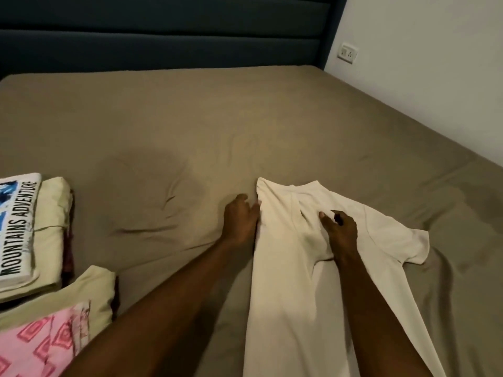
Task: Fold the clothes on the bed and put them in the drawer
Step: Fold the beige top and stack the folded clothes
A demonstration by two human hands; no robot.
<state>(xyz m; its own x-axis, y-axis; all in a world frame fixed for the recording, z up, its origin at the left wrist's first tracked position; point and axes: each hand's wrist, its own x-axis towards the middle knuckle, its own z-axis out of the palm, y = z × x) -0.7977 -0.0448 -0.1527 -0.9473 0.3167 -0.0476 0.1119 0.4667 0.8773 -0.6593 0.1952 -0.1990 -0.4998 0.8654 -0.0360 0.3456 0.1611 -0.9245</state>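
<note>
Folding the cream T-shirt [296, 268] lengthwise is the step in hand, judging from how it lies in the head view, the only view here: its left side is already turned over toward the middle, while the right sleeve [402, 240] is spread flat on the bed [245, 118]. The shirt lies on the near right part of the olive sheet, with the collar toward the headboard [163, 31].

The left hand [241, 221] rests at the folded left edge near the shoulder, with the fingers fairly straight and pressing against the cloth; it grips nothing. The right hand [340, 227] lies on the chest of the shirt with curled fingers, and it seems to pinch a ridge of fabric there, though this is not fully clear.

To do this step well, the person should probably smooth the wrinkles in the middle first, then keep the left edge straight from shoulder to hem. After that the right sleeve and side can be turned in by the same width, so the two sides match.

At the left edge lie folded clothes: a white shirt with printed letters [19, 227] on a pale green garment [51, 213], and nearer a pink patterned piece [40, 344]. No drawer is visible.
</note>
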